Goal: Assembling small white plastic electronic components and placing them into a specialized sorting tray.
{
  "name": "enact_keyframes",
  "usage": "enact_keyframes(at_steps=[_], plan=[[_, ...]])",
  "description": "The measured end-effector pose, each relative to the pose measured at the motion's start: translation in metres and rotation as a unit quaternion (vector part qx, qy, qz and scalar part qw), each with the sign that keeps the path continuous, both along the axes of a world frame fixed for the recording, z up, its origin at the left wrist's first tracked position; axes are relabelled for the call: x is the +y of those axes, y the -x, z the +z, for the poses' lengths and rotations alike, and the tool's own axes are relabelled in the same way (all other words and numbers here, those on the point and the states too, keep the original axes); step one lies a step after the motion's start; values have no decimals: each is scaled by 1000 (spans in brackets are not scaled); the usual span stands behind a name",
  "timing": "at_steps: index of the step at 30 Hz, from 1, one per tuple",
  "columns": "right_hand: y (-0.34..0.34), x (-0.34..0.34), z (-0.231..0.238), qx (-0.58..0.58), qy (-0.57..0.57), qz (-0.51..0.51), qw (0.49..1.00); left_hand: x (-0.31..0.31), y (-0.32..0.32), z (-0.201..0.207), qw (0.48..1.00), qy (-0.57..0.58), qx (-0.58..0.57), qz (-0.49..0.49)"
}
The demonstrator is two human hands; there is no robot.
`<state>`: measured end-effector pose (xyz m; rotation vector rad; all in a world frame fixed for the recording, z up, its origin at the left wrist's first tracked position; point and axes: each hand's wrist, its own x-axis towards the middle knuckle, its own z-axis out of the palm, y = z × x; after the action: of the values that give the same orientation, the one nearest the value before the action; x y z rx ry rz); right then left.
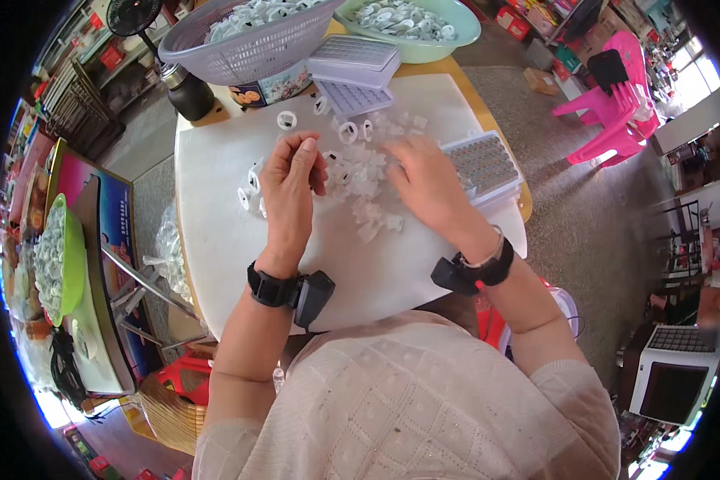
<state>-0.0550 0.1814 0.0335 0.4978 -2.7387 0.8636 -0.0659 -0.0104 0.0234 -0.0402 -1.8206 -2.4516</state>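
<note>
Small white round plastic parts (286, 120) and translucent plastic pieces (368, 180) lie in a loose pile on the white tabletop (232, 240). At the pile's left side, my left hand (290, 188) is raised with its fingers curled in and the thumb pressed against them. Whatever it may hold is hidden. My right hand (430, 188) reaches over the pile's right side, thumb and fingers apart, the fingertips close to the clear pieces. Just right of it, a shallow tray (482, 164) holds rows of tiny parts. Each wrist carries a black strapped device.
Stacked grey-white trays (354, 64) stand at the table's far side. Behind them are a grey basket (240, 52) and a pale green basin (448, 36), both full of white parts. A black flask (188, 94) stands far left. Pink plastic chairs (616, 120) are at right.
</note>
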Motion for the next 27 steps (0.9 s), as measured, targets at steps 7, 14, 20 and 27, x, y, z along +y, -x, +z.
enact_keyframes(at_steps=[7, 14, 20, 27], plan=[[30, -20, -18, 74, -108, -31, 991, 3, -3, 0, 999, 18, -7, -39], [4, -19, -1, 64, -2, 30, 997, 3, -4, -4, 994, 23, -51, -98], [-36, -20, 18, 148, -55, 121, 980, -2, 0, -4, 964, -105, -135, -203], [-50, -4, 26, 66, 195, 32, 978, -4, 1, -11, 896, -263, -122, -337]])
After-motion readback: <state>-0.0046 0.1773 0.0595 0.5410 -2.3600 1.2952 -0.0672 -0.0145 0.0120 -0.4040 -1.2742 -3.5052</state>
